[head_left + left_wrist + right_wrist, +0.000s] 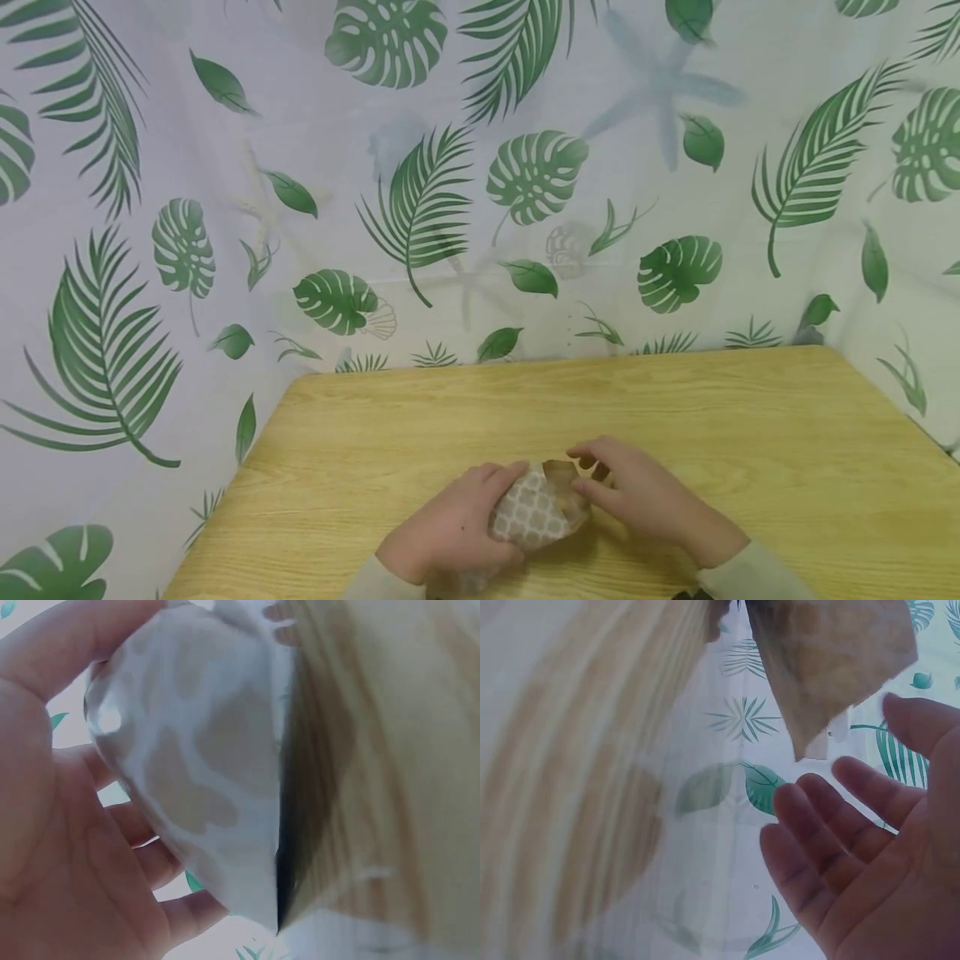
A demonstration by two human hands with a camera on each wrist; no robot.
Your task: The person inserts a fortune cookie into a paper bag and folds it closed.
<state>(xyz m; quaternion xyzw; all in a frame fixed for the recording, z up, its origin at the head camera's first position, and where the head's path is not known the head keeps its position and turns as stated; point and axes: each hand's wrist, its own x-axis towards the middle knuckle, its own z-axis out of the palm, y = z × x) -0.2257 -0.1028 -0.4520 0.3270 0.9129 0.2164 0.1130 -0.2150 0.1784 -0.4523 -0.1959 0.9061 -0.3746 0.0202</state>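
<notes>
A small paper bag (pixel 527 510) with a beige and white lattice pattern is tilted low over the front middle of the table. My left hand (pixel 459 523) grips it from the left, thumb on the near side and fingers round the far side. In the left wrist view the patterned side of the bag (pixel 202 742) fills the space beside the palm. Plain brown paper shows at the bag's right end, which has an uneven edge. My right hand (pixel 647 493) is right by that end, its fingers loosely bent and apart from the paper in the right wrist view.
A wooden table (pixel 360 442) with light grain lies under both hands. Behind it and along its sides hangs a white curtain (pixel 465 242) printed with green leaves and faint starfish.
</notes>
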